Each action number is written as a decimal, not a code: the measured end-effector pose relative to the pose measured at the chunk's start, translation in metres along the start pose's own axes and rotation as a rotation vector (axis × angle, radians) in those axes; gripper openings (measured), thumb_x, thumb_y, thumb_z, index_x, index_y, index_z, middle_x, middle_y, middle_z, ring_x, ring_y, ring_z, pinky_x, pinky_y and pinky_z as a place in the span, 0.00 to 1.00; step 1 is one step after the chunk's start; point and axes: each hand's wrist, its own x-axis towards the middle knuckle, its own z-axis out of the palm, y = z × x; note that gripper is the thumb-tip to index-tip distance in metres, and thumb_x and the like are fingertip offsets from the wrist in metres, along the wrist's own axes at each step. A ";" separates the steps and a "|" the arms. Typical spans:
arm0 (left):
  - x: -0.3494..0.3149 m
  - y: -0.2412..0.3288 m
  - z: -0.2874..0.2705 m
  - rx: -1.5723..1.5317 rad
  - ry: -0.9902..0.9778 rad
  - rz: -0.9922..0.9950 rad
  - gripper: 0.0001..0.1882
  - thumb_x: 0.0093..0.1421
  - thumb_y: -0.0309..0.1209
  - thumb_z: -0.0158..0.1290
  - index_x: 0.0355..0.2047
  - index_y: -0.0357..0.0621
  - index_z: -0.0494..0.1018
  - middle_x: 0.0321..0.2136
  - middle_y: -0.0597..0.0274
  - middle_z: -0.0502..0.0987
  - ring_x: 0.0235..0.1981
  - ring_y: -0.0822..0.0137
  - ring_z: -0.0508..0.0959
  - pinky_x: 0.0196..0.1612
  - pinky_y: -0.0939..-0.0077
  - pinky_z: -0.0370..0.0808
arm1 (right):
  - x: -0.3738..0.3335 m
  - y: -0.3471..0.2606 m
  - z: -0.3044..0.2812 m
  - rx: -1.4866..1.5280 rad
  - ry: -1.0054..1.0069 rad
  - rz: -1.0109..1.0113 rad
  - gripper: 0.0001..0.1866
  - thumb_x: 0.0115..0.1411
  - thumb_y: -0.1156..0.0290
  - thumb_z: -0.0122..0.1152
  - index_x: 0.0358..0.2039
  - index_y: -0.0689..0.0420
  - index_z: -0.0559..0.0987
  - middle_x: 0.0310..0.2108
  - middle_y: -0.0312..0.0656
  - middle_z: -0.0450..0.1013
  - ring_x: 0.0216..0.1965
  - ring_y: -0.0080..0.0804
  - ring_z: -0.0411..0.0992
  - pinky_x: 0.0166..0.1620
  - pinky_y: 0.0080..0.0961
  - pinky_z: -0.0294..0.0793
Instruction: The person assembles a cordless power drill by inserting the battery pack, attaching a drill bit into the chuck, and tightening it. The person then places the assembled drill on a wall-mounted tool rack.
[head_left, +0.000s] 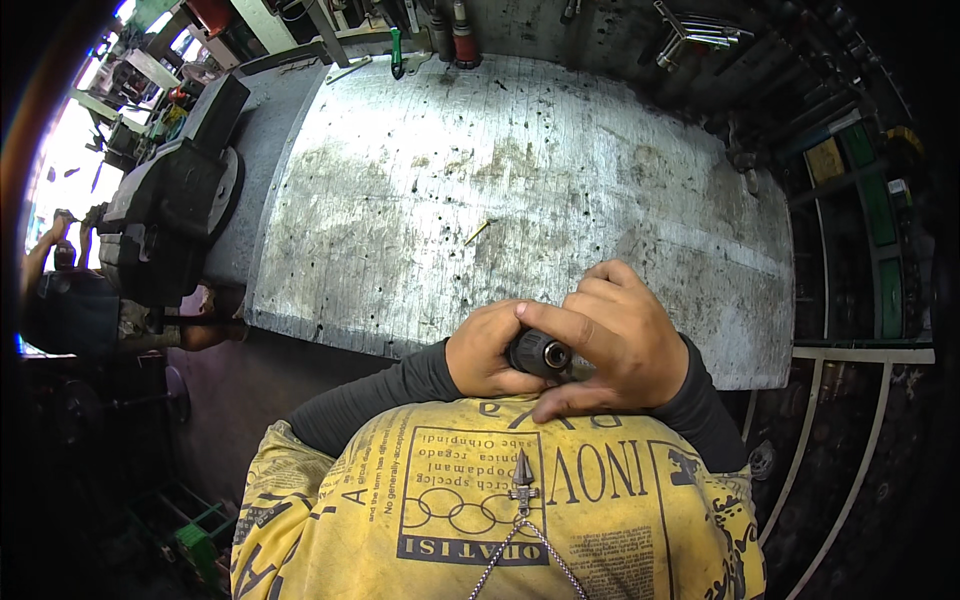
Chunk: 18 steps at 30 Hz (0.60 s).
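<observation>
Close in front of my chest, at the bench's near edge, is a black drill chuck (pixel 528 354) with its round open mouth turned up toward me. My left hand (pixel 482 350) is wrapped round its left side. Over its right side curls my right hand (pixel 630 345), index finger along the top edge and thumb below. Whatever lies under the chuck is hidden by my hands and shirt. A thin gold-coloured drill bit (pixel 478 233) lies on the scuffed metal bench top (pixel 380 230), beyond my hands.
On the left stands a large dark bench vise (pixel 165 215). A green-handled tool (pixel 396 52) and a red-and-black cylindrical tool (pixel 465 38) are at the back edge. Wrenches (pixel 700 32) hang on the back wall; shelves (pixel 870 190) line the right. Another person's arm (pixel 45 245) shows far left.
</observation>
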 end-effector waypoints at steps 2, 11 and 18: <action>-0.001 0.000 -0.001 0.056 0.014 0.002 0.29 0.42 0.37 0.68 0.42 0.38 0.69 0.33 0.50 0.75 0.33 0.49 0.77 0.37 0.61 0.75 | 0.002 0.003 0.000 0.030 0.035 -0.073 0.31 0.48 0.60 0.69 0.54 0.50 0.72 0.35 0.37 0.74 0.35 0.36 0.72 0.40 0.33 0.67; 0.004 -0.003 -0.003 0.057 -0.064 0.092 0.25 0.43 0.36 0.67 0.38 0.39 0.69 0.34 0.51 0.76 0.35 0.51 0.79 0.39 0.61 0.75 | 0.002 0.003 0.002 0.042 0.022 -0.059 0.25 0.48 0.62 0.68 0.48 0.52 0.78 0.35 0.37 0.74 0.37 0.38 0.72 0.41 0.31 0.67; 0.001 0.003 -0.005 0.067 0.036 0.008 0.26 0.41 0.37 0.67 0.37 0.38 0.69 0.32 0.50 0.76 0.33 0.49 0.77 0.38 0.61 0.74 | 0.010 0.015 0.006 0.052 0.074 -0.197 0.23 0.46 0.63 0.69 0.44 0.54 0.78 0.39 0.39 0.73 0.39 0.35 0.72 0.40 0.32 0.68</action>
